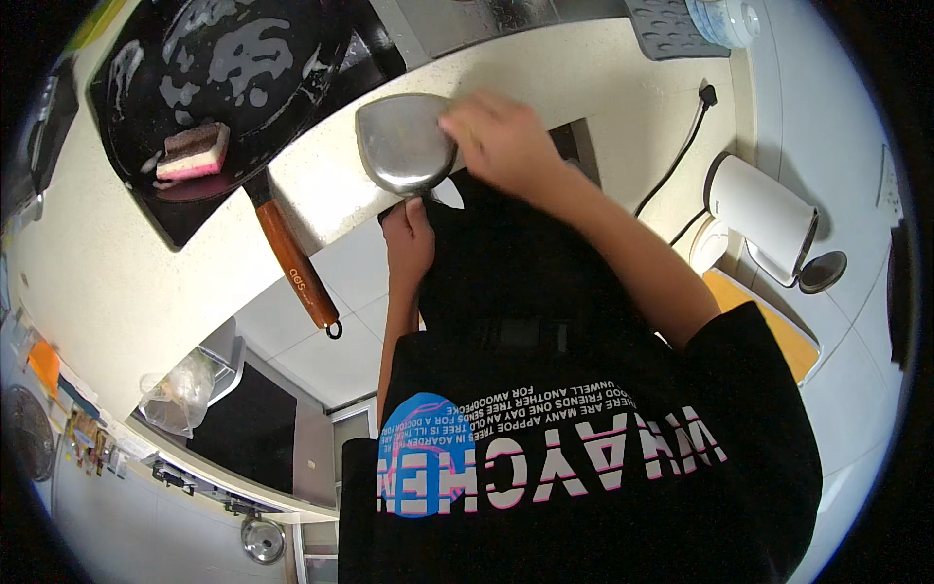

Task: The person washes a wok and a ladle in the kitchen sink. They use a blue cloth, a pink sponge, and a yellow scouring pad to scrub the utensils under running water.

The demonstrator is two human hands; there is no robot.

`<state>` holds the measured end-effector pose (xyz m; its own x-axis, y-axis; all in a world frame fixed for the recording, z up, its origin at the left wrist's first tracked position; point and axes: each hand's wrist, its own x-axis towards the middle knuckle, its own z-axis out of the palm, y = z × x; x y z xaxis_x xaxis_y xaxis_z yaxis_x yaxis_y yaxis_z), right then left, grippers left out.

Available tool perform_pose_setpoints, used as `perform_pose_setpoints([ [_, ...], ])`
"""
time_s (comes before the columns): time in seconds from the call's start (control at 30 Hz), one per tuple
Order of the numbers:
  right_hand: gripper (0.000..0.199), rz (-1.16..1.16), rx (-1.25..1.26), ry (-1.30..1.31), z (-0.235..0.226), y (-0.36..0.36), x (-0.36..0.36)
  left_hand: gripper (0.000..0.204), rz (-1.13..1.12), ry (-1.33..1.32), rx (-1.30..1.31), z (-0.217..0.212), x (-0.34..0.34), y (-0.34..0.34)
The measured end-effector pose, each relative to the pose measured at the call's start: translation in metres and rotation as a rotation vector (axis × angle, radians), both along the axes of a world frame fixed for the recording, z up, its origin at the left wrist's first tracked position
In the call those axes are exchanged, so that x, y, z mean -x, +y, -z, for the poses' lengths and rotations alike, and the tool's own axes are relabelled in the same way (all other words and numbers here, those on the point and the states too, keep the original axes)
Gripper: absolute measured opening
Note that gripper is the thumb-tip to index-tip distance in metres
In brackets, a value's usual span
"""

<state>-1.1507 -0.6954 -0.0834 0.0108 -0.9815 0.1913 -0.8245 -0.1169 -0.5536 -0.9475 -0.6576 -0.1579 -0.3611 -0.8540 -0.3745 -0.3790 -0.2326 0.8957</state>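
Observation:
A metal wok spatula with a wide, shiny blade is held over the counter's front edge. My left hand is closed around it just below the blade, thumb up; the rest of the handle is hidden. At the blade's right edge, my right hand is curled and blurred, and whatever its fingers hold cannot be made out. To the left, a black frying pan with a brown wooden handle has whitish suds inside. A sponge in brown, white and pink layers rests in the pan near its rim.
The pan sits on a black cooktop set in a pale counter. At right are a white electric kettle, a black plug with its cord, and a yellow-brown board. A grey mat bears bowls.

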Motion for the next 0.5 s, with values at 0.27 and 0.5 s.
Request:
perform_pose_setpoints([
  [0.27,0.009,0.016,0.084,0.041,-0.001,-0.002,-0.003,0.049,-0.035,0.041,-0.098,-0.002,-0.003,0.003],
  [0.5,0.007,-0.144,0.12,0.072,0.001,0.016,-0.01,0.054,0.008,0.028,-0.055,0.0,-0.006,0.005],
])
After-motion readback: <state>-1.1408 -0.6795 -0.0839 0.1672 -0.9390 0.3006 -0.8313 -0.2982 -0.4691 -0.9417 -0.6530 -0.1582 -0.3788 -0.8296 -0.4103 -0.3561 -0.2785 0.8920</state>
